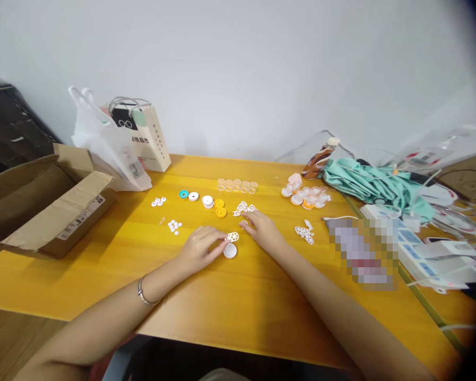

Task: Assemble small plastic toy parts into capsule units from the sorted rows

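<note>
White cutout (233,237) sits clamped between thumb and finger of the left hand (202,247), near a cap (230,252). The right hand (264,230), thumb and fingers apart, is by a pile (243,207) of cutouts.

Head-worn view, facing forward and down
From above the near edge of the worktop (230,301), the camera looks past the nearby left hand (200,247) and right hand (265,233) to the wall (238,74) behind.
</note>
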